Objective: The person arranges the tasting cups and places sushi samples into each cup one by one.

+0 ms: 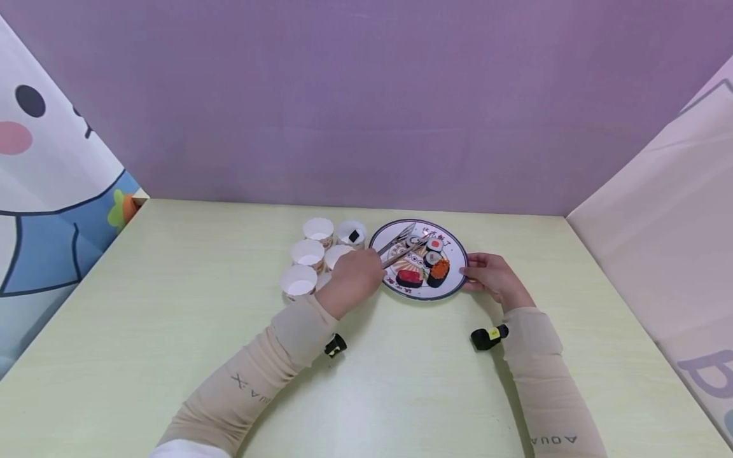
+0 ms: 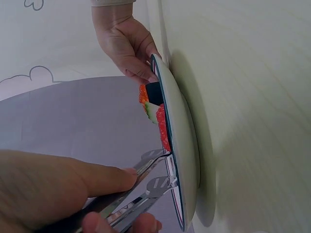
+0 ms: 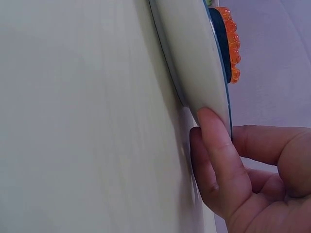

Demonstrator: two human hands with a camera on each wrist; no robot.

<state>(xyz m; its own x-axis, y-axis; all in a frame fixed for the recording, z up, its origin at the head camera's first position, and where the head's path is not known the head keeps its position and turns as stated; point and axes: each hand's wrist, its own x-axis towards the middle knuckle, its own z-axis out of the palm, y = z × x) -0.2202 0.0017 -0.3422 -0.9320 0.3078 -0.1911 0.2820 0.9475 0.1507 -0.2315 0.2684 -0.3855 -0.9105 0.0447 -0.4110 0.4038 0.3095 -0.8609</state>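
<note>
My left hand (image 1: 356,280) grips metal tongs (image 2: 129,204), their two arms spread over the left side of a round plate (image 1: 456,254). Between the tong tips in the head view lies a small sushi roll (image 1: 412,241), partly covered by them. On the plate's other side, my right hand (image 1: 495,277) pinches the rim, thumb on top and fingers underneath. Also on the plate are an orange-roe sushi (image 1: 438,272), a red-topped sushi (image 1: 409,278) and two more rolls, one with a red centre (image 1: 434,245). In the left wrist view the tong tips reach the plate's rim.
Several white paper cups (image 1: 307,250) stand grouped left of the plate, some partly hidden by my left hand. One far cup holds a small black piece (image 1: 354,236). A purple partition (image 1: 355,127) rises behind the pale table (image 1: 172,305), with printed cloth on both sides.
</note>
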